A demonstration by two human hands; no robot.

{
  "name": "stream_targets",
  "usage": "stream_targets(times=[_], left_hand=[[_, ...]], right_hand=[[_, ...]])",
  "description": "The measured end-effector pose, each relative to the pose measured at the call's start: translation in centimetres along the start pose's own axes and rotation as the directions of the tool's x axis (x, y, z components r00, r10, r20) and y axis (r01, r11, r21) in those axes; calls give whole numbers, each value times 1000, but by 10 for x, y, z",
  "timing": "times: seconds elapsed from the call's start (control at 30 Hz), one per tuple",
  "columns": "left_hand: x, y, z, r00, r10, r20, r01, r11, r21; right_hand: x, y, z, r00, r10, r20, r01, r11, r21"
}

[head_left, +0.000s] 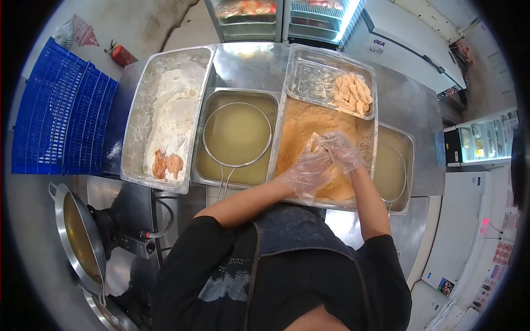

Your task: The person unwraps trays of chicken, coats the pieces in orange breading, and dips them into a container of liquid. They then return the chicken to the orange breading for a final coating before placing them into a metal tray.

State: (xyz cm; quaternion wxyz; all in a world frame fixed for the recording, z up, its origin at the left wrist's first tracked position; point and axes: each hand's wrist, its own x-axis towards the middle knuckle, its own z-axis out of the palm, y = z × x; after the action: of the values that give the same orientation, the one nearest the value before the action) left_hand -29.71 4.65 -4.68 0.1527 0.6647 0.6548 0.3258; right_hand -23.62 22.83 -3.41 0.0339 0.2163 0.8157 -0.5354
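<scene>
Both my hands wear clear plastic gloves and meet above a deep metal tray of orange-brown breading. Between them is a breaded piece of meat, its tip showing past the fingers. My left hand closes round it from the left and below. My right hand presses on it from the right, its fingers bent over the left ones. The gloves hide most of the piece. Just beyond, a smaller metal tray rests over the breading tray's far end, with several breaded pieces heaped at its right.
Left stands a tray of white flour with raw meat at its near end. A wire strainer sits in a pan of cloudy liquid. Another liquid pan is at right. Blue crates and an oil wok are left.
</scene>
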Motion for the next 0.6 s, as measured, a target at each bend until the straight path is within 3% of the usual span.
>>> stream_targets(times=[0.03,0.07,0.1,0.13,0.17,0.2,0.23,0.27,0.3,0.33,0.37,0.43,0.47,0.53,0.6], left_hand=[[-2,0,0,1000,-1,-1,1,1000,-1],[-5,-1,-3,995,96,-33,-89,984,156],[-7,-1,-4,980,192,-51,-167,935,314],[-3,7,-9,982,182,-55,-156,936,316],[6,20,-20,997,-29,69,17,985,172],[11,23,-30,951,-235,202,228,972,57],[8,16,-28,942,-294,164,284,955,81],[0,9,-17,991,-112,68,105,989,108],[-6,5,-12,996,82,-15,-79,983,164],[-9,6,-11,998,35,-44,-26,981,190],[-9,9,-9,986,66,-152,-50,993,106],[-11,12,-8,957,87,-278,-82,996,31],[-10,12,-10,978,57,-201,-67,997,-45],[-7,12,-7,991,27,-129,-42,993,-112],[-9,11,-3,920,187,-344,-174,982,71]], right_hand=[[-1,-9,-6,988,145,51,-139,983,-117],[-3,-16,-12,988,146,49,-139,983,-119],[-4,-24,-16,979,195,66,-191,980,-61],[-4,-27,-16,966,241,93,-242,970,-7],[-7,-16,-11,986,165,-31,-163,984,71],[-11,-2,-3,987,78,-141,-59,989,138],[-11,8,1,978,-68,-200,74,997,25],[-8,14,4,945,-219,-241,205,975,-84],[-4,-7,-5,995,-96,-30,90,983,-163],[-3,-34,-13,986,57,156,-11,960,-280],[0,-44,-9,980,33,197,26,957,-290],[-4,-53,-7,996,38,85,18,819,-574],[-8,-47,-7,995,28,96,33,813,-582],[-5,-18,-10,932,-293,214,341,503,-795],[4,-4,-16,892,-390,229,390,405,-827]])
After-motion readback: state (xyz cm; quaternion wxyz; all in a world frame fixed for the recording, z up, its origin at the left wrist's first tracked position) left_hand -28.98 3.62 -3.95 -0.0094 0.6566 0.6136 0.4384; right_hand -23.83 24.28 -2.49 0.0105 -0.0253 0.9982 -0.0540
